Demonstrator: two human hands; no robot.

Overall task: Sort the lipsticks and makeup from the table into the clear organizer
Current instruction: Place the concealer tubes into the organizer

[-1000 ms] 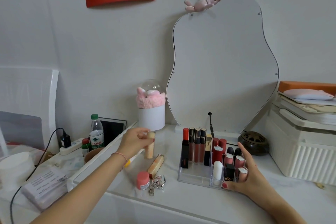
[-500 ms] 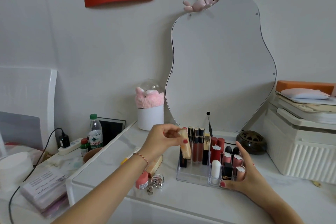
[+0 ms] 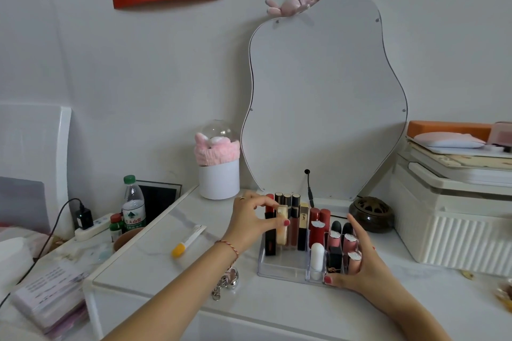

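The clear organizer (image 3: pixel 279 267) stands on the white table in front of the mirror. It holds several upright lip glosses (image 3: pixel 294 219) at the back and red and pink lipsticks (image 3: pixel 318 227) on the right. My left hand (image 3: pixel 250 223) pinches a beige makeup tube (image 3: pixel 282 227) upright inside the organizer's back left section. My right hand (image 3: pixel 357 266) wraps around the organizer's front right corner, fingers against the pink lipsticks. A yellow-tipped white tube (image 3: pixel 188 241) lies on the table to the left.
A keychain (image 3: pixel 225 284) lies under my left forearm near the table's front edge. A white pot with a pink plush (image 3: pixel 219 171) stands back left, a dark incense burner (image 3: pixel 371 213) and white storage box (image 3: pixel 448 219) to the right. Bottles (image 3: pixel 133 207) and a power strip sit lower left.
My left hand carried the beige tube from the table's left side to the right and lowered it into the organizer. My right hand stayed on the organizer's corner.
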